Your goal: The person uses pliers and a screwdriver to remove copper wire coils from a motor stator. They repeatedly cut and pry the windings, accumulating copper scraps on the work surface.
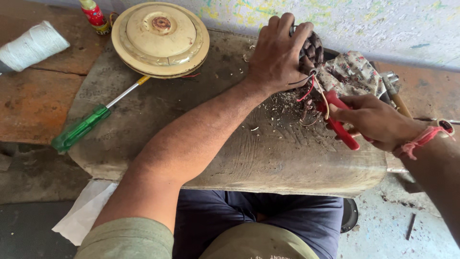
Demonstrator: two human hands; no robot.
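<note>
My left hand [277,52] reaches across the wooden board [268,158] and grips a round dark wound motor coil [312,50] at the board's far right. My right hand [371,120] holds red-handled pliers [341,125], their jaws close under the coil among red and pale wires [309,91]. Wood-coloured scraps and wire bits lie on the board below the coil.
A cream round metal fan cover [160,37] lies at the board's far left, a green-handled screwdriver [86,125] beside it. A white thread spool [31,45] and a small red bottle [95,15] sit far left. A flowered cloth [352,72] and a wooden-handled tool [395,93] lie right.
</note>
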